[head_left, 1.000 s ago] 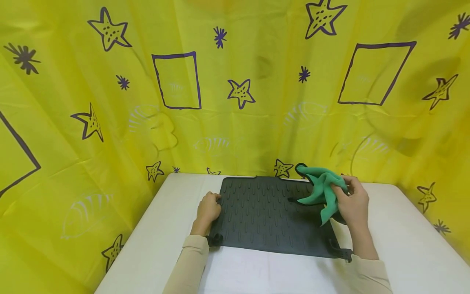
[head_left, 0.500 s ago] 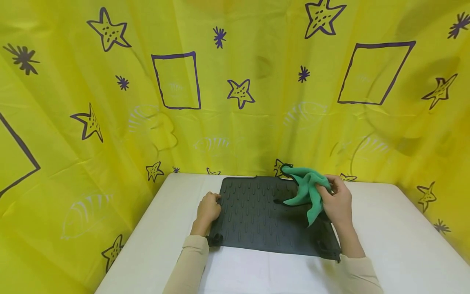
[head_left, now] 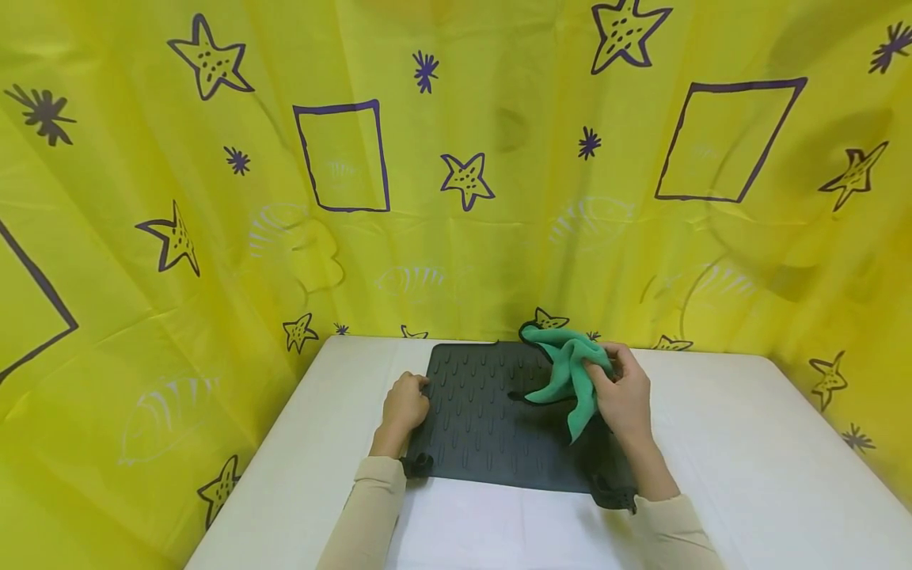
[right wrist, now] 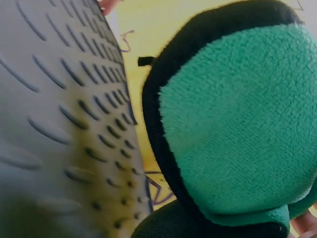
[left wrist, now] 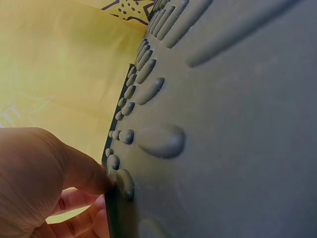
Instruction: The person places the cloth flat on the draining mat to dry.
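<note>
A dark grey rubber mat [head_left: 470,427] with raised elongated ridges spans the middle of the white table in the head view. At its left edge my left hand [head_left: 406,401] pinches the rim; in the left wrist view the thumb [left wrist: 84,171] presses on top, with the other fingers partly hidden behind the edge. My right hand [head_left: 625,396] grips a crumpled green microfibre cloth [head_left: 570,368] with black edging, over the mat's right half. Close up in the right wrist view, the fluffy green cloth [right wrist: 237,119] hides most of that hand.
White table surface [head_left: 748,443] surrounds the mat on the sides and in front. A yellow curtain [head_left: 456,261] printed with stars and frames hangs right behind the table's far edge and along both sides. Black wrist straps [head_left: 418,465] sit near the mat's front corners.
My right hand has moved left across the mat with the green cloth, from the right edge towards the middle. The left hand keeps its grip at the left rim, and the mat stays put.
</note>
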Tool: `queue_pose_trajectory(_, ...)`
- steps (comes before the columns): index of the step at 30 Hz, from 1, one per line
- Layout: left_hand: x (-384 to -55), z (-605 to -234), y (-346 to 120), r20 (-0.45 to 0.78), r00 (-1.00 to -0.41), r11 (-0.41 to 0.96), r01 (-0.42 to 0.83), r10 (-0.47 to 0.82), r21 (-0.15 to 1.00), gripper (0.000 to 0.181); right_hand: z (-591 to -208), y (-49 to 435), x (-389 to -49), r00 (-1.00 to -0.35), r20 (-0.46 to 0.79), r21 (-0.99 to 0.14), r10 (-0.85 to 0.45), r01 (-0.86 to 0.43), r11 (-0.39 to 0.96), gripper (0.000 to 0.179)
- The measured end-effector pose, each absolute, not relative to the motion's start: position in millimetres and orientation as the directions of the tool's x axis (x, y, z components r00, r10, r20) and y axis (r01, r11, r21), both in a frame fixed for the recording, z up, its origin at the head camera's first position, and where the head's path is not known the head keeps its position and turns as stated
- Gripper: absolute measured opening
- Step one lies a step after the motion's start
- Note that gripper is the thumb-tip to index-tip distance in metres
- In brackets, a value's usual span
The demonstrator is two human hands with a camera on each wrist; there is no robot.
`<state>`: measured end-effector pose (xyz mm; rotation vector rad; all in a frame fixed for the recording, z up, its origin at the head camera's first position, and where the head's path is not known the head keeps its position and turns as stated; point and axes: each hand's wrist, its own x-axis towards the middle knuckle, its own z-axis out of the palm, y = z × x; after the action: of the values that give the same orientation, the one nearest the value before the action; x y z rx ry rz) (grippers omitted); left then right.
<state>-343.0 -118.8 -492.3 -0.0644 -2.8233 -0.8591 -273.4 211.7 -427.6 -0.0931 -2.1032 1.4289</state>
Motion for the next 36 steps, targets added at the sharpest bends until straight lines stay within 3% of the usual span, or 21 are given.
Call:
queue_pose_trajectory(9, -342.7, -491.3, -119.3, 0.190, -0.982, 0.823, 0.101, -0.008, 0.559, 0.036, -446.7, 193.3, -279.9, -0.827, 0.456, -0.824, 0.329, -0.253, 0.506, 0.023)
queue_pose_trajectory(18, -342.2, -489.7, -119.3, 0.191, -0.981, 0.820, 0.104, -0.007, 0.563, 0.035, -462.8, 183.6, -282.8, -0.871, 0.432, -0.788, 0.235, -0.237, 0.568, 0.023)
queue_pose_trajectory(29, -343.6, -491.4, -119.3, 0.197, -0.980, 0.824, 0.109, -0.003, 0.557, 0.035, -472.5, 184.8, -285.2, -0.937, 0.327, -0.714, 0.124, -0.159, 0.682, 0.027)
queue_pose_trajectory(36, -342.2, -490.4, -117.6, 0.200, -0.980, 0.830, 0.114, 0.003, 0.546, 0.033, -476.5, 192.2, -285.2, -0.975, 0.223, -0.681, 0.004, -0.153, 0.716, 0.039)
